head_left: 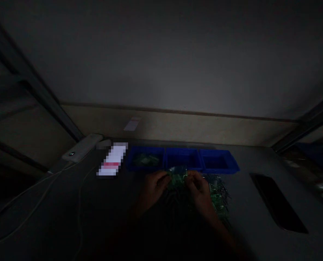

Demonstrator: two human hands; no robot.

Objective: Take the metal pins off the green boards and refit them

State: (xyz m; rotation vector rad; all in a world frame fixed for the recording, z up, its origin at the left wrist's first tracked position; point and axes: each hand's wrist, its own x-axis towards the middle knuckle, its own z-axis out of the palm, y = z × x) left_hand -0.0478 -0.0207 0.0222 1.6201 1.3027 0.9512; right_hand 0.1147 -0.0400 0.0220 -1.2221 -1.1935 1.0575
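In the dim light, a small shiny greenish plastic bag (177, 175) is stretched between my two hands in front of the blue bins. My left hand (154, 187) pinches its left edge with thumb and fingers. The right edge is gripped by my right hand (198, 186), also closed. What the bag contains is too dark to make out. A loose pile of glossy green pieces with dark thin strands (218, 197) lies beside my right hand, partly hidden by that hand and forearm.
Three blue bins stand in a row: the left bin (127, 163) holds several pale pieces, beside the middle bin (182, 149) and right bin (233, 165). A bright blurred-out panel (113, 159), a white power strip (82, 148) with cables and a dark flat slab (278, 203) lie around.
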